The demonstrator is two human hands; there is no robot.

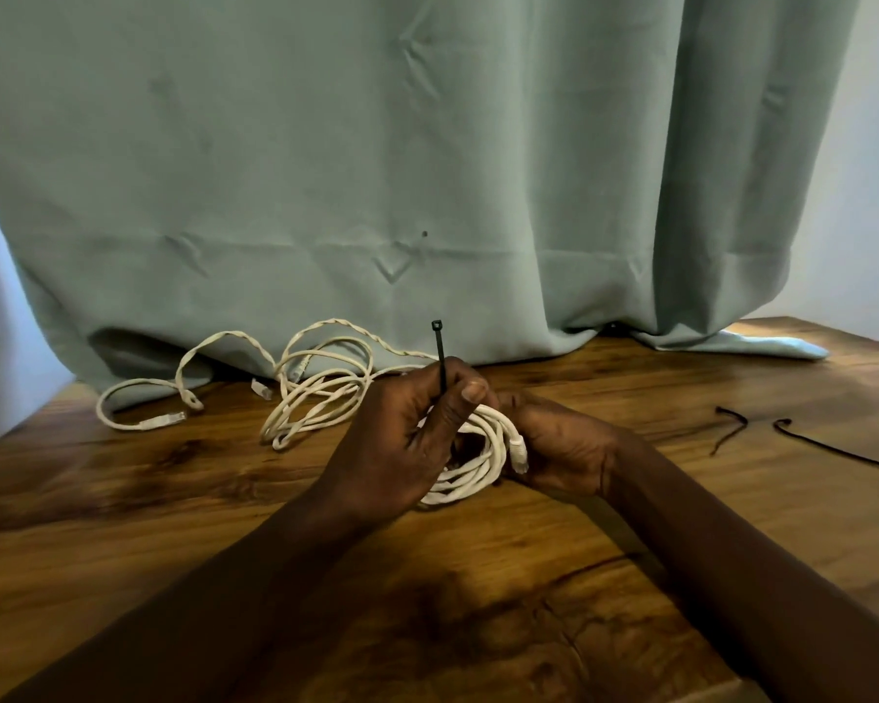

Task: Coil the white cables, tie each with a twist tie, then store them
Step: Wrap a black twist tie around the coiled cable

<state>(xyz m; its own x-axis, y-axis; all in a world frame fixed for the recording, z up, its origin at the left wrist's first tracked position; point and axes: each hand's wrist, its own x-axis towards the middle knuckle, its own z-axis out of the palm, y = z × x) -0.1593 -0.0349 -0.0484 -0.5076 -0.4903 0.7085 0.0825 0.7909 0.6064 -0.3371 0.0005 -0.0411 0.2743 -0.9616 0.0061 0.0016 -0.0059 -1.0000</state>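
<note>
Hands at frame centre: left hand [402, 449] pinches black tie [440, 355], right hand [559, 449] grips coiled cable [478, 469]; best thread the tie's tail snugly.

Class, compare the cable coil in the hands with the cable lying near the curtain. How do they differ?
The held coil is wound in tight, small loops; the loose cable sprawls in wide loops. The held coil is gripped by both hands, with a black tie beside it; the loose cable lies untouched on the table. Both are white.
</note>
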